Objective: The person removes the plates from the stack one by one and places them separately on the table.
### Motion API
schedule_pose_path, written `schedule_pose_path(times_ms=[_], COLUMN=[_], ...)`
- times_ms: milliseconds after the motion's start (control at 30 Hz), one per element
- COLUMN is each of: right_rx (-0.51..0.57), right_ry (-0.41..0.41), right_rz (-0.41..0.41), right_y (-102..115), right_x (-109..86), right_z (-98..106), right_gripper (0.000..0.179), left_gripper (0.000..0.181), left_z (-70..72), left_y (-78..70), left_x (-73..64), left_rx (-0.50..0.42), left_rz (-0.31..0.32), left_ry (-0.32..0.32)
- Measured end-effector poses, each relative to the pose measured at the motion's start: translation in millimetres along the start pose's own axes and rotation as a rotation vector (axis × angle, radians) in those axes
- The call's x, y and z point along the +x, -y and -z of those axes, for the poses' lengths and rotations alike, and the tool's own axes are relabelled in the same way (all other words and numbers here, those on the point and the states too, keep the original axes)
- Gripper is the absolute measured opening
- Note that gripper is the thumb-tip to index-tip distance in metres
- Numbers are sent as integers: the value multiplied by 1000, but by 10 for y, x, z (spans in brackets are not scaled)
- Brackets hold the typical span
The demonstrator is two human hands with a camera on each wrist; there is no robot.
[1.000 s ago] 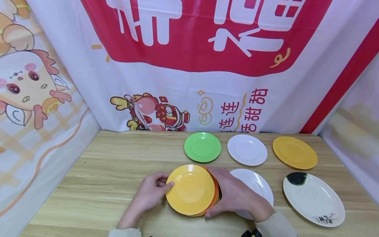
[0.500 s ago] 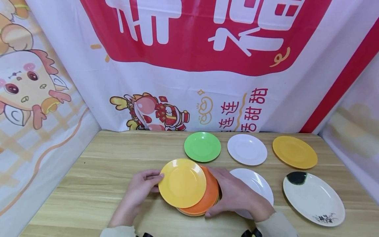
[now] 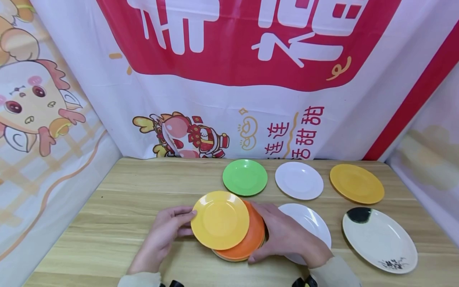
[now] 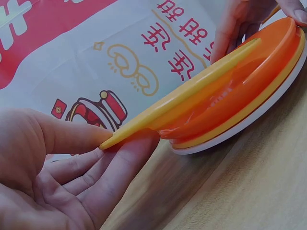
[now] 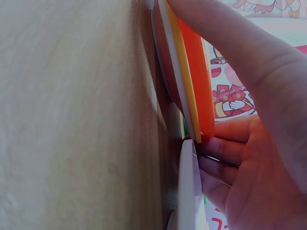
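Observation:
My left hand (image 3: 163,235) pinches the left rim of a small yellow plate (image 3: 220,220), thumb on top and fingers beneath. In the left wrist view, the plate's far side leans over an orange plate (image 4: 273,57), its near rim raised. The orange plate tops a stack; a yellow rim and a white rim (image 4: 192,149) show under it. My right hand (image 3: 287,235) holds the stack's right side, thumb at the near edge and fingers at the far edge. In the right wrist view, the fingers (image 5: 225,148) reach the stack's rim beside a white plate (image 5: 189,182).
Behind the stack lie a green plate (image 3: 245,177), a white plate (image 3: 299,180) and a larger yellow plate (image 3: 356,183). Partly under my right forearm is another white plate (image 3: 315,223). An oval cream plate (image 3: 380,241) lies far right on the wooden table (image 3: 118,223). Printed cloths hang around.
My left hand has slid the small yellow plate left and slightly back off the stack, uncovering the orange plate. The right hand has stayed in place.

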State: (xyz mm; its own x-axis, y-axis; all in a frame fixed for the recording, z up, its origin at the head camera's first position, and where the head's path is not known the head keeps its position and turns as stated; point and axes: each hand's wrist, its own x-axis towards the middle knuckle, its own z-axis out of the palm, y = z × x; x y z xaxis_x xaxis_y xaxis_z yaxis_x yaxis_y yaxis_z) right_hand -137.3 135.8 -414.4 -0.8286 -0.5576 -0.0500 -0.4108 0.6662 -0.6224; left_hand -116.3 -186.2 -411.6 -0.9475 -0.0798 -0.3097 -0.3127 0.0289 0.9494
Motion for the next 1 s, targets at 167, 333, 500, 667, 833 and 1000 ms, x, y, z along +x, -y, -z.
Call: schedule_pose_path(times_ms=[167, 333, 500, 667, 833, 1000], right_rx=[-4, 6, 28, 42, 10, 14], right_ry=[-4, -8, -3, 3, -1, 9], right_rz=[-14, -30, -10, -7, 0, -29], right_y=[0, -12, -2, 16, 17, 0], right_x=[-19, -31, -11, -10, -8, -7], right_z=[24, 37, 13, -14, -5, 8], right_gripper=[133, 133, 130, 129, 131, 134], left_gripper=[43, 46, 49, 46, 41, 46], left_z=[-4, 6, 37, 55, 72, 96], left_y=[-31, -42, -31, -45, -100, -138], left_x=[8, 30, 32, 40, 86, 142], left_rx=[-20, -43, -95, -162, -213, -253], left_rz=[9, 7, 16, 10, -8, 6], left_ry=[6, -5, -9, 12, 9, -2])
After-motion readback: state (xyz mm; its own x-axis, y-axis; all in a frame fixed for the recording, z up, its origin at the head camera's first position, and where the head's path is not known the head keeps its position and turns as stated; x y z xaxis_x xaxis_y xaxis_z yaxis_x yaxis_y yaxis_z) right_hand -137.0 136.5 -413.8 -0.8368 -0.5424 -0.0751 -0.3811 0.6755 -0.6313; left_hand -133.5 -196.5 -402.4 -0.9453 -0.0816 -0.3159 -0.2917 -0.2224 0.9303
